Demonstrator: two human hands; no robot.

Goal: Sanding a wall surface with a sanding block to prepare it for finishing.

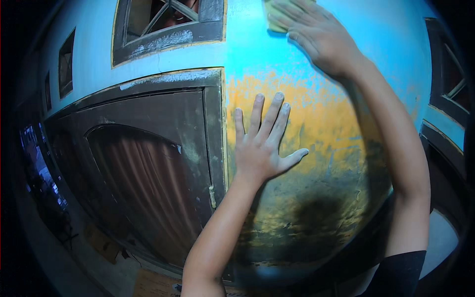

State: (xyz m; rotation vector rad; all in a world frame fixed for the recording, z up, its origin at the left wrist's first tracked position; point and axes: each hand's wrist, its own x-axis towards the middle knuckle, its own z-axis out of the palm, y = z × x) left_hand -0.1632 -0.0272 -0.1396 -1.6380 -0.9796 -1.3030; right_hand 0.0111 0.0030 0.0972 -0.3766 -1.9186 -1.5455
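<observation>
My left hand (261, 148) lies flat on the wall (319, 122) with its fingers spread, just right of the dark door frame (219, 141). It holds nothing. At the top of the view my right hand (319, 35) presses a yellowish pad or folded sheet (278, 16) against the bright blue part of the wall; the pad's upper edge is cut off by the picture's rim. Between and below the hands the blue gives way to worn orange and dark, stained patches with cracked, peeling paint.
A dark door (189, 141) with a brown curtain (148, 170) stands at left, with a framed window (170, 37) above. Another window frame (445, 74) is at far right. Flattened cardboard (156, 284) lies on the floor at the bottom, and a pale curved surface (439, 241) shows beside my right arm.
</observation>
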